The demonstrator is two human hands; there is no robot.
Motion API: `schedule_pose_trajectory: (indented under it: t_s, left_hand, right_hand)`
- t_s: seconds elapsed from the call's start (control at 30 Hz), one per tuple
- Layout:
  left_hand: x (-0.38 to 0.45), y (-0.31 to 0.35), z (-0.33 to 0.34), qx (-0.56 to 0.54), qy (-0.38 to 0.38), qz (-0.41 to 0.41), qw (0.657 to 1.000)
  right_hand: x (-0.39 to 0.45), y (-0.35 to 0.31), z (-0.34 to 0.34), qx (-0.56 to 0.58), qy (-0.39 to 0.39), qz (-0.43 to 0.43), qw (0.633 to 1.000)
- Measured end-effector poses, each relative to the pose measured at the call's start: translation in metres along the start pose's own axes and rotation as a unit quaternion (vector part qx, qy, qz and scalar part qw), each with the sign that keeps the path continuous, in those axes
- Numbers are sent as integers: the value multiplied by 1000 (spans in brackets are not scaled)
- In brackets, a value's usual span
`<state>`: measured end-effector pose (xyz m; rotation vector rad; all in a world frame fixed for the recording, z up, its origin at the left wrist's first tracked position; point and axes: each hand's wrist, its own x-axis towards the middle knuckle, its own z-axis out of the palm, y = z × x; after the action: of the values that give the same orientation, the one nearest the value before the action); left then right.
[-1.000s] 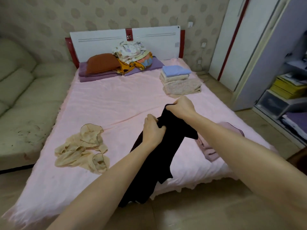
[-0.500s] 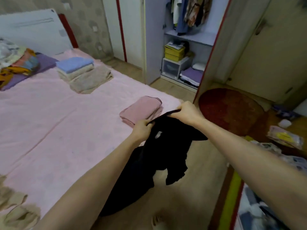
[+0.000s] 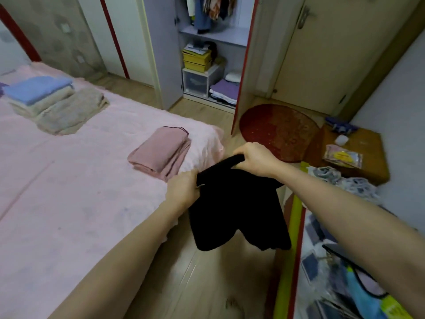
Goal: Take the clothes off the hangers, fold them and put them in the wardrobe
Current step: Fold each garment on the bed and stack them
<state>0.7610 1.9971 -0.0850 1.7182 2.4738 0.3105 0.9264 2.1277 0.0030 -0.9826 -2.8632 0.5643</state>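
A black garment (image 3: 236, 208) hangs in the air beyond the bed's corner, over the wooden floor. My left hand (image 3: 182, 191) grips its left upper edge, where a small metal hook shows. My right hand (image 3: 257, 160) grips the top edge a little higher and to the right. A folded pink garment (image 3: 161, 153) lies on the pink bed (image 3: 69, 203) near its corner. A stack of folded clothes (image 3: 53, 102) with a blue one on top sits further left. The open wardrobe (image 3: 207, 65) stands ahead, with hanging clothes (image 3: 207, 10) above a shelf.
In the wardrobe bottom stand yellow boxes (image 3: 196, 59), a clear drawer box (image 3: 197, 82) and folded purple cloth (image 3: 224, 89). A round red rug (image 3: 278, 132) lies on the floor by the red-edged wardrobe door. Bags and clutter (image 3: 345, 157) fill the floor at right.
My view has swung right from the bed toward the open wardrobe. Both hands kept their grip on the black garment and carried it off the bed, past its corner.
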Motion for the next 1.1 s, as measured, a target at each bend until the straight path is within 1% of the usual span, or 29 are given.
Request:
schedule_pose_trajectory:
  t_s: [0.07,0.13,0.23,0.3,0.37,0.43,0.5,0.6,0.7,0.77,0.8,0.83,0.87,0.93,1.0,1.03,1.07,1.1]
  left_hand:
    - [7,3,14,5,-15,-76,997]
    - [13,13,27,-47,-37,-130,990]
    - [25,20,41,-120,-65,-199,971]
    - [28,21,51,-133,-82,-227,961]
    - [26,21,65,-100,-91,-228,964]
    - [19,17,75,-65,-81,-219,970]
    - [17,12,78,-58,-68,-208,974]
    - [18,5,75,-24,-90,-211,973]
    - [15,-7,67,-23,-107,-258,960]
    - [9,-15,60,1,-112,-248,962]
    - [8,-16,56,17,-115,-236,965]
    - [8,-19,47,22,-107,-235,966]
    - [11,-21,36,3,-90,-235,968]
    - [25,-22,8,-84,-27,-242,966]
    - [31,-23,-20,-170,51,-233,956]
    - [28,-24,-26,-180,70,-229,954]
    - [20,-24,-28,-156,60,-224,960]
    - [7,-23,-23,-105,22,-223,969]
  right_hand:
    - [3,-3,2,-27,14,-14,999]
    - [4,1,6,-39,36,-8,999]
    - [0,18,14,-13,63,21,998]
    - [-5,31,18,20,83,47,995]
    - [-9,45,18,42,108,67,991]
    - [-10,56,14,46,126,74,988]
    - [-11,67,13,45,132,84,987]
    - [-14,78,27,47,87,107,989]
    - [-20,84,45,11,10,130,991]
    - [-24,86,57,-22,-15,124,992]
    - [-24,86,60,-41,-14,119,992]
    - [-21,84,61,-61,-9,116,991]
    - [-17,82,59,-79,2,117,990]
    - [-6,80,52,-104,58,128,985]
    - [-2,79,56,-85,131,135,979]
    - [-6,78,66,-77,135,141,978]
    - [-13,75,79,-73,109,145,981]
    - [-23,72,92,-79,52,146,985]
